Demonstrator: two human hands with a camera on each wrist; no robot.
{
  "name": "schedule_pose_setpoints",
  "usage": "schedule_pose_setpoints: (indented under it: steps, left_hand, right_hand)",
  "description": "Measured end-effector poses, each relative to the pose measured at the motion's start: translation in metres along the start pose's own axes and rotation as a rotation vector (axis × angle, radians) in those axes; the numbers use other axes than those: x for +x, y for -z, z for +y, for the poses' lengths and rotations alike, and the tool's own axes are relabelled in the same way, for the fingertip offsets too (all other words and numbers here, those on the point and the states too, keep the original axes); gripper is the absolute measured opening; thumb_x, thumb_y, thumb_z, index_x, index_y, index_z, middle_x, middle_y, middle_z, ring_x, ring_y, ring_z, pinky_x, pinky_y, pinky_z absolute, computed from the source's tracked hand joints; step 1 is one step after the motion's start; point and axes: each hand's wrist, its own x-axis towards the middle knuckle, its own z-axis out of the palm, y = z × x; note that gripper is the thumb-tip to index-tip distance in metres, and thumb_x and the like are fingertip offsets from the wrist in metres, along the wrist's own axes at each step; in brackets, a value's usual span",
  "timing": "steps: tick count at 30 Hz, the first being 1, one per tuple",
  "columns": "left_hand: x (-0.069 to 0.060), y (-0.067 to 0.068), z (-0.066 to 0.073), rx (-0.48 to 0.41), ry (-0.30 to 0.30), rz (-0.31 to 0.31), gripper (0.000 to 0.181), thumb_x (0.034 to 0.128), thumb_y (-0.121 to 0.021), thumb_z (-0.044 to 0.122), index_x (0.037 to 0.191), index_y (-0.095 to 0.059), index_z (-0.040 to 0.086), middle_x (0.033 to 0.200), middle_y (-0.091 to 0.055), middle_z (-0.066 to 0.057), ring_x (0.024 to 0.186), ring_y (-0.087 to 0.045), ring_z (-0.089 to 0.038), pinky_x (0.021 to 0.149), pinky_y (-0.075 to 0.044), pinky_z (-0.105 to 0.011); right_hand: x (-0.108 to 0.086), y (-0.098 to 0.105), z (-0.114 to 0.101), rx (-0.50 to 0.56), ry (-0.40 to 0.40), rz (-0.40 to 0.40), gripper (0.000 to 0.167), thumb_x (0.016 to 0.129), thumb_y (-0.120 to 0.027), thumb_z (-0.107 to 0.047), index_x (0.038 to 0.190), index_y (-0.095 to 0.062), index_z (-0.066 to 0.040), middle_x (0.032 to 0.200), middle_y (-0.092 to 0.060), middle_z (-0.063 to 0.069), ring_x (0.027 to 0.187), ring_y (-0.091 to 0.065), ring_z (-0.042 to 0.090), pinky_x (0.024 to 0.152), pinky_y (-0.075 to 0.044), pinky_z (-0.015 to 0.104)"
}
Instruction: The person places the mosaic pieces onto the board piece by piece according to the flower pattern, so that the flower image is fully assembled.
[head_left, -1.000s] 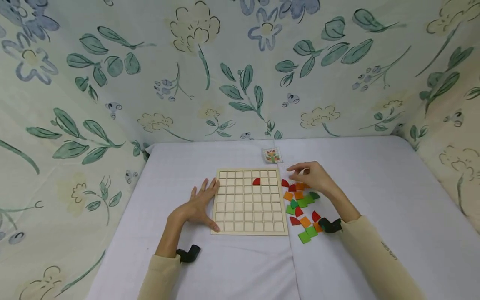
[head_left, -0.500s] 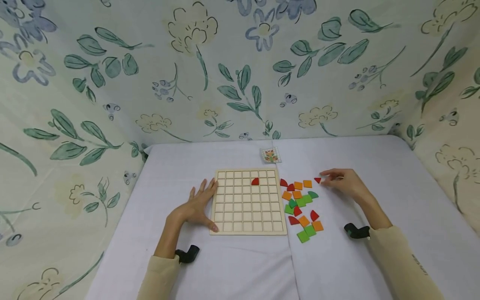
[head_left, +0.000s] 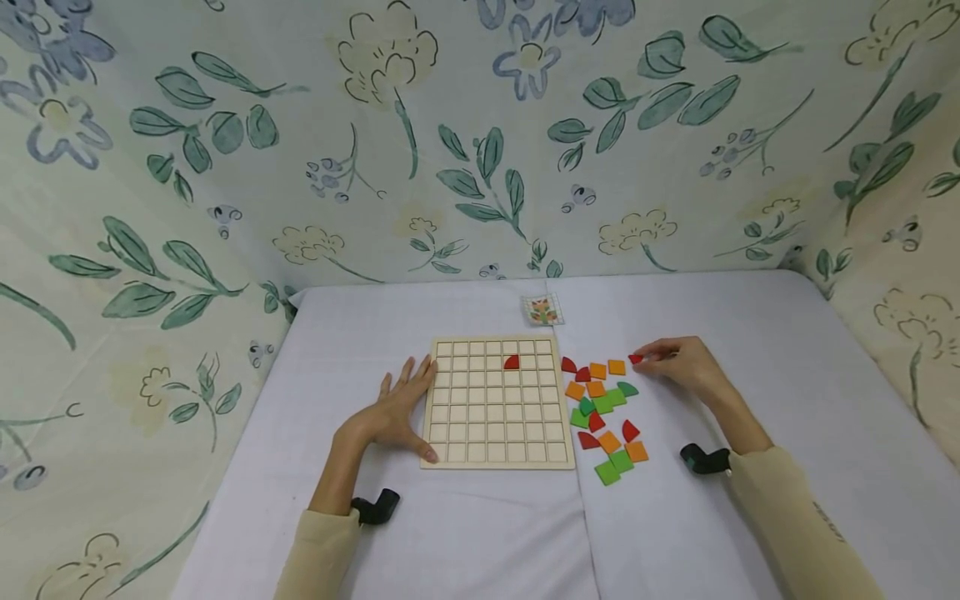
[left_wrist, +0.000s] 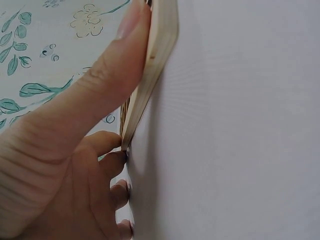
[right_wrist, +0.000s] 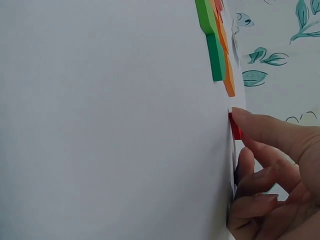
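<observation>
A square wooden grid board (head_left: 477, 414) lies on the table with one red quarter-round tile (head_left: 512, 362) in an upper cell. My left hand (head_left: 393, 417) rests spread along the board's left side. In the left wrist view its thumb (left_wrist: 100, 75) lies along the board's wooden edge (left_wrist: 155, 60). Right of the loose tiles, my right hand (head_left: 682, 365) pinches a small red tile (head_left: 635, 358) between thumb and forefinger. The right wrist view shows this red tile (right_wrist: 235, 127) at the white cloth; the fingers cover part of it, so its full shape is hidden.
Several loose tiles lie right of the board: orange squares (head_left: 617, 367), light green squares (head_left: 607, 473), dark green pieces (head_left: 627, 389) and red quarter-rounds (head_left: 631, 431). A small patterned card (head_left: 542, 310) lies behind the board. Floral cloth (head_left: 480, 150) hangs behind the table.
My right hand has moved right from above the loose tiles. A small red tile now sits apart from them, between its fingertips. The left hand and board have stayed put.
</observation>
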Motion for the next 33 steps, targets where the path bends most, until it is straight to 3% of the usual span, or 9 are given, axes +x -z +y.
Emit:
schedule_pose_setpoints:
  steps: [14,20,26,33]
  left_hand:
    - [-0.001,0.001,0.001,0.004,0.008,0.000,0.153,0.0552,-0.101,0.045,0.167,-0.002,0.008,0.176,0.006,-0.009,0.162,0.015,-0.036,0.128,0.011,-0.065]
    - [0.000,0.001,0.001,-0.010,-0.001,0.006,0.153,0.0550,-0.101,0.044,0.167,-0.003,0.007,0.176,0.006,-0.010,0.161,0.015,-0.038,0.128,0.011,-0.066]
    - [0.000,0.001,0.001,-0.004,0.004,0.005,0.154,0.0549,-0.101,0.045,0.167,-0.002,0.008,0.176,0.006,-0.010,0.162,0.015,-0.037,0.128,0.011,-0.065]
    - [0.000,0.000,0.002,0.000,0.003,0.011,0.152,0.0552,-0.101,0.045,0.167,-0.004,0.008,0.176,0.005,-0.010,0.162,0.014,-0.037,0.128,0.010,-0.065]
  right_hand:
    - [0.001,-0.006,-0.005,-0.064,0.035,0.036,0.035,0.091,-0.079,-0.027,0.114,-0.073,0.000,0.101,-0.066,0.015,0.093,-0.052,0.028,0.071,-0.042,0.029]
    - [-0.001,-0.007,-0.009,-0.078,0.050,0.040,0.033,0.092,-0.078,-0.024,0.112,-0.072,0.001,0.101,-0.069,0.017,0.090,-0.055,0.027,0.070,-0.044,0.028]
    - [-0.001,-0.009,-0.020,-0.037,0.071,0.058,0.034,0.094,-0.076,-0.023,0.117,-0.070,0.001,0.110,-0.067,0.021,0.093,-0.055,0.028,0.070,-0.048,0.023]
    - [0.003,-0.022,-0.039,0.078,0.092,0.074,0.030,0.095,-0.074,-0.025,0.116,-0.074,-0.004,0.115,-0.070,0.018,0.098,-0.052,0.029,0.068,-0.048,0.027]
